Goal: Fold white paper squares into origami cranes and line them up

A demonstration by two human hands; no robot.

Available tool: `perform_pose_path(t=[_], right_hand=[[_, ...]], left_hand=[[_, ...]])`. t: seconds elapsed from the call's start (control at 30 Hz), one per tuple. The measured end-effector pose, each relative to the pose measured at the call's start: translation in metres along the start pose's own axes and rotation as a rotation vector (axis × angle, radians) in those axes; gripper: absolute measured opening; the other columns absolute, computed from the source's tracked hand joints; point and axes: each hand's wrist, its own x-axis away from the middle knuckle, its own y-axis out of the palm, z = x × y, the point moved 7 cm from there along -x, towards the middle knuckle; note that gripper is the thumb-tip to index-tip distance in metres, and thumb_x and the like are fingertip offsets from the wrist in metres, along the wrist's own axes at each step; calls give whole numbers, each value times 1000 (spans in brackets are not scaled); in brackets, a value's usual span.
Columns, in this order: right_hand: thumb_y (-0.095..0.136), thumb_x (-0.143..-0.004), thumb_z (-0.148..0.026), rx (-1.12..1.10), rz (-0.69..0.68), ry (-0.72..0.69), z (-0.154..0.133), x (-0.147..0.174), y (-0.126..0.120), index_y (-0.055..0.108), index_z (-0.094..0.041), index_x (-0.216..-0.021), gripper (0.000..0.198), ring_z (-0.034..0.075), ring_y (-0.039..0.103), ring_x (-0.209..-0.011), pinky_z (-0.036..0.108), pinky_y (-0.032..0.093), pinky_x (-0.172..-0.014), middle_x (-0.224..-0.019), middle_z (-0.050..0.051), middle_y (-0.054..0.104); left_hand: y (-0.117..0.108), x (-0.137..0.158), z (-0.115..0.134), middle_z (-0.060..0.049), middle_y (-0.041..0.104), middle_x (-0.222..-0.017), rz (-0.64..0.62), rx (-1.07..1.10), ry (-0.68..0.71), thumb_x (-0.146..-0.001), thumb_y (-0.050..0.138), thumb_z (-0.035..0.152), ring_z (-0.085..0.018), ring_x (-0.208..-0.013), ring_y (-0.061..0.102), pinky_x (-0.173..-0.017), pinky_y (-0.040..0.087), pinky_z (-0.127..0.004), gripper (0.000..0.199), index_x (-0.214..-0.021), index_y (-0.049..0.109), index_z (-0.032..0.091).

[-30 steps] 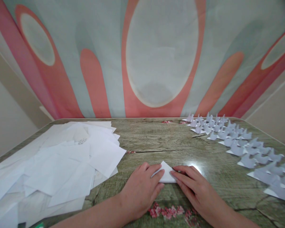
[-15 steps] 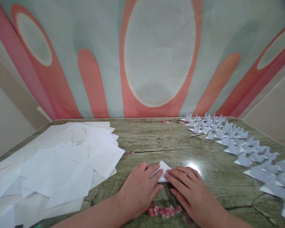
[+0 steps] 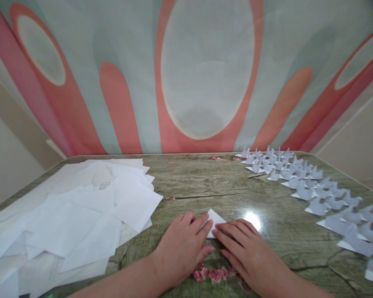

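A small piece of white folded paper (image 3: 214, 219) lies on the table in front of me, its pointed corner facing away. My left hand (image 3: 186, 240) holds its left side down with the fingertips, the thumb resting just below. From the right, the fingers of my right hand (image 3: 244, 246) press on the paper's lower right part, the fingertips close to those of the left hand. Both hands partly cover the paper, so its full outline is hidden.
Loose white paper sheets (image 3: 87, 219) are heaped over the table's left side. Rows of folded paper birds (image 3: 317, 206) stand along the right. The wood-patterned table (image 3: 192, 178) meets a coral and grey-green patterned backdrop (image 3: 208, 82) at its far edge.
My right hand's fingertips have slid slightly left along the paper, and more of its right edge shows. The left hand stays almost in place.
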Motion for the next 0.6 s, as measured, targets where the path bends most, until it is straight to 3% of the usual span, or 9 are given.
perform_pose_path(t=[0.4,0.6], right_hand=[[51,-86,-25,76,32,-26,-2,4,3,56,-22,-113,28,19,52,-99,40,35,-92,-109,3,61],[54,-83,-30,248,60,-40,0,8,-1,61,-17,-101,23,21,52,-100,43,32,-95,-101,5,62]], left_hand=[[-2,-1,1,-4,48,-130,-35,-44,10,-86,42,53,-24,-98,46,-82,37,-37,52,-126,45,20],[-4,-1,1,-3,48,-131,-40,-70,3,-85,43,55,-24,-98,46,-81,36,-36,54,-126,45,20]])
